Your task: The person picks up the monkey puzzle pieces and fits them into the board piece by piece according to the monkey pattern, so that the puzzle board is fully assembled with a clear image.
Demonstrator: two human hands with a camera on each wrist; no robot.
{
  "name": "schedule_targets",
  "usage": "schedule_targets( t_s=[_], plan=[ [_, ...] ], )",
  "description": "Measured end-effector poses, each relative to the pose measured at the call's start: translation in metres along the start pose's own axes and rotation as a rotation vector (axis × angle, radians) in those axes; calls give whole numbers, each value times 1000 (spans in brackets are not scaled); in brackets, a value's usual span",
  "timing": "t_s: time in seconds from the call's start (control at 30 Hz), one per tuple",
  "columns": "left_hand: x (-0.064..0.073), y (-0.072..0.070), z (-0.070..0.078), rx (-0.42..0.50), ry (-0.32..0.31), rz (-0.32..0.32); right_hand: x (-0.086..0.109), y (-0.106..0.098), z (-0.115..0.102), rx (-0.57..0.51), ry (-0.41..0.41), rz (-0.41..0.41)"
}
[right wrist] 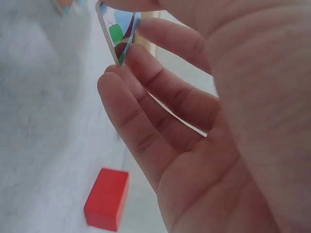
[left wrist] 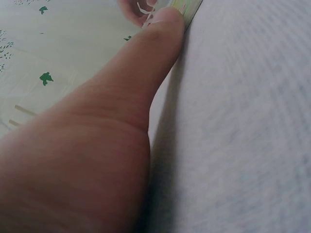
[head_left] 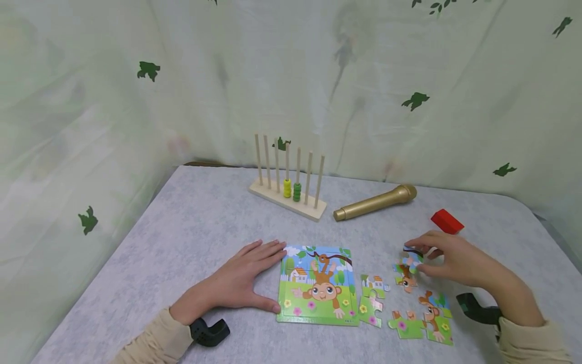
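A square puzzle board point(head_left: 318, 286) with a monkey picture lies on the table. My left hand point(head_left: 243, 278) rests beside it with fingers spread, fingertips at its upper left edge and thumb at its lower left corner. Between thumb and fingers, my right hand point(head_left: 459, 258) pinches a jigsaw piece point(right wrist: 119, 31) showing blue sky, a brown branch and a green leaf. The held piece overlaps a monkey-face piece point(head_left: 406, 280) in the head view. Two joined pieces point(head_left: 372, 303) lie along the board's right side, and more joined pieces point(head_left: 437, 318) lie nearer the right wrist.
Behind the board stands a wooden peg rack point(head_left: 291, 199) with yellow and green beads on two pegs. A gold toy microphone point(head_left: 375, 202) lies right of it. Beyond my right hand is a red block point(head_left: 447, 221). A patterned cloth point(head_left: 291, 76) hangs behind the table.
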State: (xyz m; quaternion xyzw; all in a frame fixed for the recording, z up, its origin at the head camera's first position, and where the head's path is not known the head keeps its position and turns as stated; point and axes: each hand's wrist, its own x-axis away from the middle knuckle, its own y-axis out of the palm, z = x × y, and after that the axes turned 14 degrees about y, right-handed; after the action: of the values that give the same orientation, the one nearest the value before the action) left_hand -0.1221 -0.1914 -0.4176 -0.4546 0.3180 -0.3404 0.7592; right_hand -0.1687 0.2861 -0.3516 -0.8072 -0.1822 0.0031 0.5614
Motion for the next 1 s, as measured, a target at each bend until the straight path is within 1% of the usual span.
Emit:
schedule_targets(
  t_s=[0.27,0.47,0.67,0.83,1.0],
  plan=[
    [0,0,0,-7,6,9,-5,-2,-16,22,-60,18],
    [0,0,0,0,4,4,-9,1,-28,15,-84,3],
    [0,-1,1,6,-1,1,-12,4,-39,42,-126,17],
    [0,-1,1,10,-2,2,-17,6,-48,39,-141,-12],
    [0,0,0,6,-5,0,-22,9,-57,31,-191,-19]
  ],
)
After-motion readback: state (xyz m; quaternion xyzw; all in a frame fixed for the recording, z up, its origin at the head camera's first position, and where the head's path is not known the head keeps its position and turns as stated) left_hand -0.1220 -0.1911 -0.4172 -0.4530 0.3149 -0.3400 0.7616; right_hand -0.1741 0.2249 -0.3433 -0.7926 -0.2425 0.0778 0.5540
